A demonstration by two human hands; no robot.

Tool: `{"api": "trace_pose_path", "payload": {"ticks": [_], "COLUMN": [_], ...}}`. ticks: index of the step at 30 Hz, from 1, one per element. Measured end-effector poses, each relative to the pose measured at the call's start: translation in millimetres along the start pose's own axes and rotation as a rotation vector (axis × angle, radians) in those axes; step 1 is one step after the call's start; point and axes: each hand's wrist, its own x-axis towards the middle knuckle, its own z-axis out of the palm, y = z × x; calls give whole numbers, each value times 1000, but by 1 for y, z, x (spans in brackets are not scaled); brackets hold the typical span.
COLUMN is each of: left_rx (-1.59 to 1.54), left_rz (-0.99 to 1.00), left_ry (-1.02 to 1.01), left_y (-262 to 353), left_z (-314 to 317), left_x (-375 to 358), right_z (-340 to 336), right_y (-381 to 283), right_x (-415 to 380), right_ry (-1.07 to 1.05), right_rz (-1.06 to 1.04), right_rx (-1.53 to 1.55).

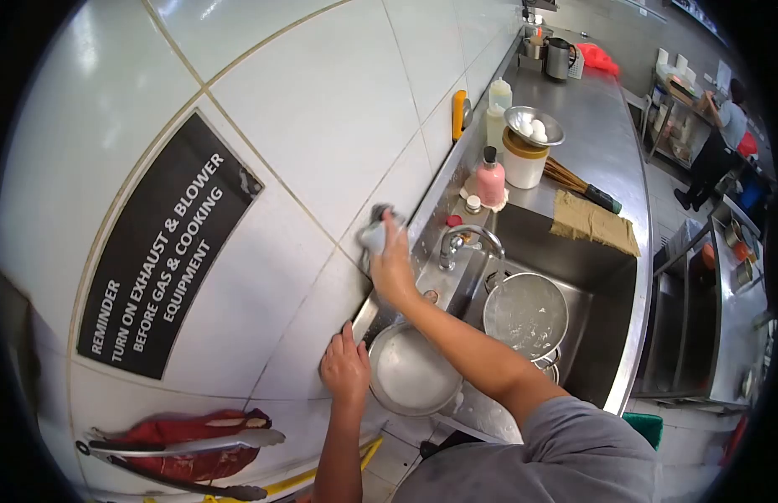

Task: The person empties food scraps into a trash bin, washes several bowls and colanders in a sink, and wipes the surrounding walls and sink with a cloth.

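My right hand (pixel 392 267) is closed on a blurred grey-and-white cloth (pixel 372 238) and presses it to the white wall tile just above the sink's back ledge. Lower down, my left hand (pixel 345 369) rests with its fingers stretched out on the edge of the ledge by the wall, holding nothing. Beside it stands a round metal pan (pixel 412 369) with a pale inside. Right of my right hand rises the curved metal faucet (pixel 449 251). In the sink basin (pixel 586 314) sits a pot filled with cloudy water (pixel 527 317).
Behind the faucet stand a pink soap bottle (pixel 490 183) and a white tub (pixel 524 168) carrying a metal bowl of eggs (pixel 553 126). A tan cloth (pixel 597 221) drapes over the sink's edge. Tongs (pixel 188 444) hang at lower left. Another person (pixel 724 138) stands far right.
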Motion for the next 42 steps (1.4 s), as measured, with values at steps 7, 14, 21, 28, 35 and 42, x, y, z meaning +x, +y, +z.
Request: {"api": "trace_pose_path", "payload": {"ticks": [7, 14, 21, 28, 35, 42], "left_rx": [44, 49, 58, 39, -163, -817], "left_rz": [-58, -52, -21, 19, 4, -705], "left_ry": [1, -21, -18, 53, 81, 51], "left_y": [-1, -2, -11, -4, 23, 32], "left_z": [0, -2, 3, 2, -19, 37], "left_x": [-6, -3, 1, -2, -23, -137], "right_z": [3, 11, 16, 56, 42, 19], "right_y": [79, 134, 140, 126, 61, 72], "right_x": [32, 134, 215, 52, -53, -9], "right_ry": [136, 365, 601, 377, -4, 251], "right_rz": [11, 364, 694, 214, 285, 174], "right_rx": [-429, -365, -495, -531, -243, -115]}}
